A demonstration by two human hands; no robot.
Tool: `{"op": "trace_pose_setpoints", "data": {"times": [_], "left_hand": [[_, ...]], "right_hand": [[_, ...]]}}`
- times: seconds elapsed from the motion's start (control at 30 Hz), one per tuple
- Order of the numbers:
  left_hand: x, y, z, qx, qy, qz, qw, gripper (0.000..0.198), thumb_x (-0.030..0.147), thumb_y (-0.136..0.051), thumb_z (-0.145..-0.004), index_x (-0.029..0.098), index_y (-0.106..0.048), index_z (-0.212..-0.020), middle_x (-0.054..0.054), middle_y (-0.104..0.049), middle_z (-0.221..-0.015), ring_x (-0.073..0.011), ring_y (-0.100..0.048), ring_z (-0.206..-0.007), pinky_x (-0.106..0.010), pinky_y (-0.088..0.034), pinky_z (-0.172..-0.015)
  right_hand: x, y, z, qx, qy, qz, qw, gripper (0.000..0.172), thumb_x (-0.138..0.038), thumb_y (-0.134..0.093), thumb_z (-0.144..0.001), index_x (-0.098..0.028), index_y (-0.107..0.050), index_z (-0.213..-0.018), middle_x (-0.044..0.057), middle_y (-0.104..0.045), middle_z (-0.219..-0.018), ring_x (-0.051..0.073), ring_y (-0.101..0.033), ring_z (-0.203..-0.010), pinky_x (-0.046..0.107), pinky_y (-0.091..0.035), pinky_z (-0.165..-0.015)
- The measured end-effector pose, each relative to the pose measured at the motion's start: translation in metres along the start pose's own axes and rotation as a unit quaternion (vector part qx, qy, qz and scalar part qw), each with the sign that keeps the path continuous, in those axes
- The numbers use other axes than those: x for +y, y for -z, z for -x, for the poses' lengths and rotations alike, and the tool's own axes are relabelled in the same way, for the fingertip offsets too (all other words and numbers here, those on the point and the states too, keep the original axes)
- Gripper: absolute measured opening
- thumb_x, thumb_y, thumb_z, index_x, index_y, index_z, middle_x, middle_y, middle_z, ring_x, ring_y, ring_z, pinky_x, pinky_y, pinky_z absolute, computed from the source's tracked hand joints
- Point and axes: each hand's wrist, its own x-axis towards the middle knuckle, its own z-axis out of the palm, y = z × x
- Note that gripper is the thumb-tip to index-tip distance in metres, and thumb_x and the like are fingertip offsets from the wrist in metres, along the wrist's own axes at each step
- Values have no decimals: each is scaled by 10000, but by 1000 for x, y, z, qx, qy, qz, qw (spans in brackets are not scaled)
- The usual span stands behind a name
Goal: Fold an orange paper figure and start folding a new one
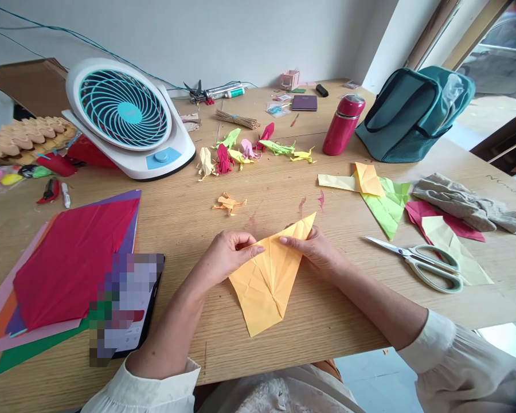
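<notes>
A partly folded orange-yellow sheet of paper (269,275) lies on the wooden table (284,189) in front of me. My left hand (226,255) pinches its left edge, fingers curled on the paper. My right hand (316,249) presses and grips the right edge near the upper point. A small finished orange origami figure (229,203) lies just beyond the sheet.
A stack of coloured paper (69,258) and a phone (126,307) lie at left. Scissors (425,262) and folded paper scraps (382,198) sit at right. Behind stand a fan (124,115), several origami figures (249,152), a red flask (343,123) and a teal bag (413,112).
</notes>
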Motion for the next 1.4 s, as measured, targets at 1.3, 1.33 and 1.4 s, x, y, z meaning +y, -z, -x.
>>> {"op": "trace_pose_setpoints", "data": {"times": [1.3,1.33,1.4], "left_hand": [[-1,2,0,-84,-11,-39,996,458,467,-651,-820,185,-377,-586,58,-315,-616,-89,-280,-584,-232,-209,-544],[-1,2,0,-86,-11,-41,995,453,462,-651,-820,184,-379,-587,58,-317,-617,-90,-283,-586,-234,-210,-547],[-1,2,0,-92,-8,-44,995,442,462,-651,-821,182,-397,-594,58,-333,-621,-93,-297,-592,-234,-219,-554]], "right_hand": [[-3,5,-5,54,35,-33,997,291,-451,-871,-665,-210,-709,-683,-38,-566,-620,104,-486,-603,248,-438,-631],[-4,4,-5,55,38,-42,997,290,-445,-869,-670,-209,-702,-676,-40,-557,-619,98,-479,-601,240,-437,-627],[-6,3,-3,53,44,-47,997,296,-449,-859,-689,-209,-688,-668,-45,-548,-618,90,-473,-591,229,-436,-619]]}}
